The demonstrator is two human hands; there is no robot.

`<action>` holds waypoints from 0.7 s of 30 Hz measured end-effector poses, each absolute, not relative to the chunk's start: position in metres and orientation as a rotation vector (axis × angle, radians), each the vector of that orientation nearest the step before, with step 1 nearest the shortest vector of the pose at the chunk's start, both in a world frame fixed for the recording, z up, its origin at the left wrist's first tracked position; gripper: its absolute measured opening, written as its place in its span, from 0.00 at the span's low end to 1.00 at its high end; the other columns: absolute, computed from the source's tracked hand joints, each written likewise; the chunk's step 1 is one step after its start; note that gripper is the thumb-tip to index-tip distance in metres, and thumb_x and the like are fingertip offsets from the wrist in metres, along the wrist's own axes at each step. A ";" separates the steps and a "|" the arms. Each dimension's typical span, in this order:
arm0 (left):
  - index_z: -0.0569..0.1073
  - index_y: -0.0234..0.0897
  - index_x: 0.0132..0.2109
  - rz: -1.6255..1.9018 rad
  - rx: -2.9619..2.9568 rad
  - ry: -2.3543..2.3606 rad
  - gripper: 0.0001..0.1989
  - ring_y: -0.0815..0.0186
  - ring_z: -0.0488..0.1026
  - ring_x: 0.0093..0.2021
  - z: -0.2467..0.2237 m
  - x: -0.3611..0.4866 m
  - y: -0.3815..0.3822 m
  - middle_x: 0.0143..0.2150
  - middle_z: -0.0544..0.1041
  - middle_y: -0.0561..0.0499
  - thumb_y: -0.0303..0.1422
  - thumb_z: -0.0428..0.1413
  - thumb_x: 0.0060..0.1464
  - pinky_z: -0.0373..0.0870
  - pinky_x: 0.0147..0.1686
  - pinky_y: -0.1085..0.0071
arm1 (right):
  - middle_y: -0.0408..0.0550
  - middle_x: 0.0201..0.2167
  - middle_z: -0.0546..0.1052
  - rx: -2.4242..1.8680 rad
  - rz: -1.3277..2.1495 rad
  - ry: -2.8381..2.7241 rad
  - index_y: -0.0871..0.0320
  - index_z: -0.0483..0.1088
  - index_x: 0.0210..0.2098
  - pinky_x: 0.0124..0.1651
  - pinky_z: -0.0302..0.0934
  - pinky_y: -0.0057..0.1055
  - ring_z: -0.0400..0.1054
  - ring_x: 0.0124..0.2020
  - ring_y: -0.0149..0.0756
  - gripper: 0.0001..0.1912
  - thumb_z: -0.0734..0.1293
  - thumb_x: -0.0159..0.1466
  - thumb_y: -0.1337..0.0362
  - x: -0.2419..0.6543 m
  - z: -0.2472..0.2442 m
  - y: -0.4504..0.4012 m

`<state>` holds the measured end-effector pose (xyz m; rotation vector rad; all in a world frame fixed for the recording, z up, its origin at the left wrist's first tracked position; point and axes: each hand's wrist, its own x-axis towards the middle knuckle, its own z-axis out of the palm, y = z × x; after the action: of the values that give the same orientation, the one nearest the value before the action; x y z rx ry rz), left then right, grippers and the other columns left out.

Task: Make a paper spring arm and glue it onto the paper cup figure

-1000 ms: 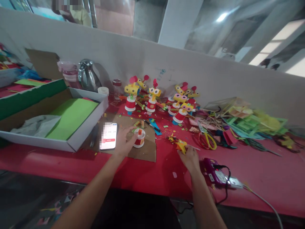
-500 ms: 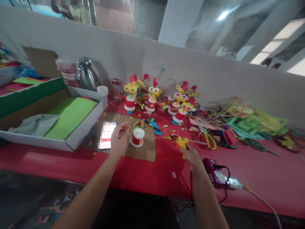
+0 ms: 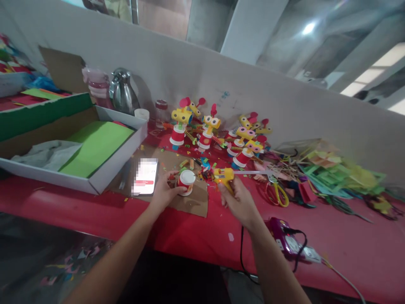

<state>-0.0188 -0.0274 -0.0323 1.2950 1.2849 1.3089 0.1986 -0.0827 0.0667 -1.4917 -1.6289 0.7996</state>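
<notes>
My left hand (image 3: 166,185) is closed around the side of a small red-and-white paper cup (image 3: 186,179), which stands on a piece of brown cardboard (image 3: 194,204). In my right hand (image 3: 237,198) is a yellow hot glue gun (image 3: 224,174), its nozzle pointing left towards the cup and a clear glue stick (image 3: 249,172) sticking out of its back. A phone (image 3: 145,177) with a lit screen lies left of my left hand. Behind the cup lie small coiled paper pieces (image 3: 186,164).
Several paper-cup figures (image 3: 207,133) with yellow heads stand along the wall. At left is a white box (image 3: 117,147) holding green paper. Scissors (image 3: 279,194), paper scraps and a purple power strip (image 3: 284,240) with cords lie on the right.
My left hand has moved onto the cup and taken hold of it. My right hand has lifted the glue gun and brought it left, nearer the cup. The view has shifted slightly.
</notes>
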 end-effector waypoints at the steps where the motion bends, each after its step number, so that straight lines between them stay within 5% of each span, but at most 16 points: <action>1: 0.72 0.39 0.51 1.308 1.291 1.272 0.31 0.61 0.72 0.44 -0.034 -0.017 -0.027 0.52 0.72 0.45 0.32 0.68 0.36 0.70 0.42 0.64 | 0.39 0.22 0.69 -1.529 0.758 -1.686 0.56 0.62 0.43 0.24 0.58 0.29 0.64 0.19 0.32 0.16 0.60 0.65 0.50 0.195 0.069 -0.082; 9: 0.71 0.40 0.52 1.310 1.388 1.230 0.31 0.61 0.72 0.44 -0.041 -0.013 -0.027 0.52 0.72 0.44 0.34 0.68 0.37 0.70 0.42 0.64 | 0.49 0.30 0.75 -1.660 0.526 -1.916 0.55 0.61 0.42 0.29 0.60 0.32 0.73 0.32 0.43 0.14 0.58 0.66 0.51 0.180 0.078 -0.074; 21: 0.71 0.39 0.52 1.299 1.472 1.310 0.30 0.58 0.71 0.46 -0.043 -0.011 -0.026 0.49 0.73 0.44 0.36 0.68 0.39 0.69 0.44 0.61 | 0.52 0.33 0.77 -1.725 0.447 -1.980 0.55 0.61 0.42 0.27 0.57 0.31 0.74 0.31 0.44 0.12 0.58 0.67 0.53 0.176 0.079 -0.069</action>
<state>-0.0107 -0.0259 -0.0432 1.4716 1.3103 1.2987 0.1763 -0.0690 0.0788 -1.7248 -1.9800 0.4473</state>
